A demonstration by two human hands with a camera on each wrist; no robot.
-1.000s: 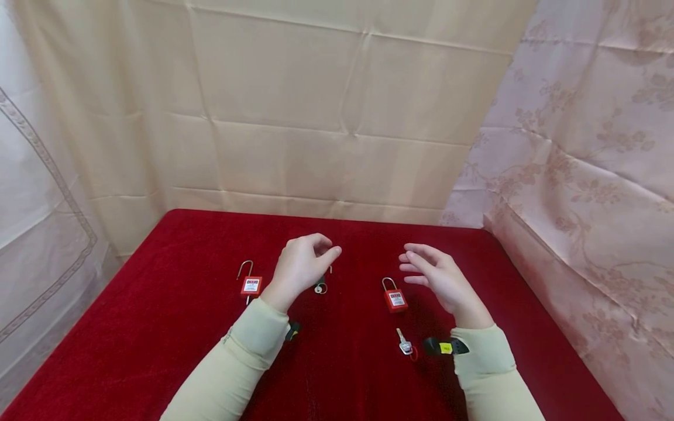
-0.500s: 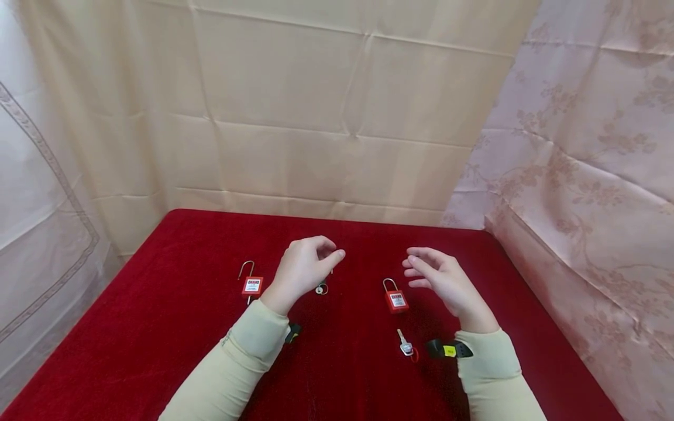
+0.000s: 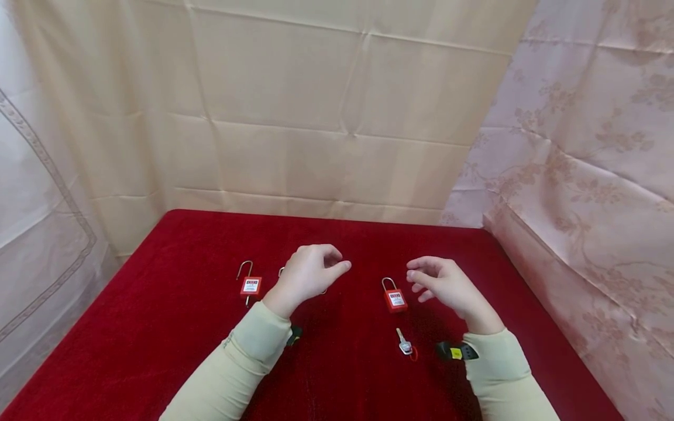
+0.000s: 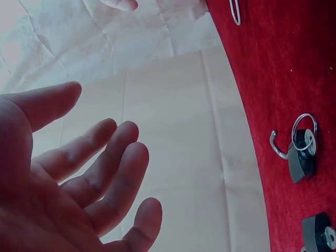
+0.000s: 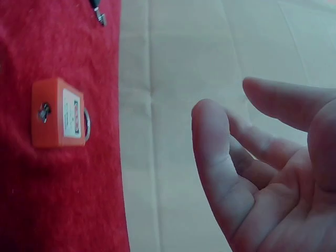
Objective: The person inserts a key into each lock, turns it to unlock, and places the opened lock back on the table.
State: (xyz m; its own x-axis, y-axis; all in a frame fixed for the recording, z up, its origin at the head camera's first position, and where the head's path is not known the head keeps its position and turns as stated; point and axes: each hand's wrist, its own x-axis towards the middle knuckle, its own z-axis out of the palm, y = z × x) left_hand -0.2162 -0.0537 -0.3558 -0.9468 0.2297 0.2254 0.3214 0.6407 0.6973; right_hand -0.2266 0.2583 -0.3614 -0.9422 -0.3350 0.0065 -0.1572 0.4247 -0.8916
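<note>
My left hand [image 3: 308, 275] hovers over the table with loosely bent fingers and nothing in them. Beneath it a dark padlock [image 4: 302, 160] with a raised shackle and a ring-bearing key shows in the left wrist view; the hand mostly hides it in the head view. My right hand [image 3: 444, 286], likewise holding nothing, is above and right of a red padlock [image 3: 396, 300], whose keyhole faces the right wrist camera. In front of that padlock lies a silver key [image 3: 404, 345] with a red ring. Left of my left hand is another red padlock [image 3: 251, 286], shackle swung out, key in its base.
Red velvety cloth [image 3: 347, 362] covers the table. Behind it hangs a beige curtain [image 3: 337, 117], with a floral pink curtain [image 3: 595, 193] on the right and a white one [image 3: 42, 222] on the left. A second dark lock body [image 4: 316, 233] stands at the left wrist view's lower edge.
Both hands have shifted slightly right and lower in the head view. The left hand now covers more of the key ring, and a bit of shackle shows left of it. The red padlocks stay put.
</note>
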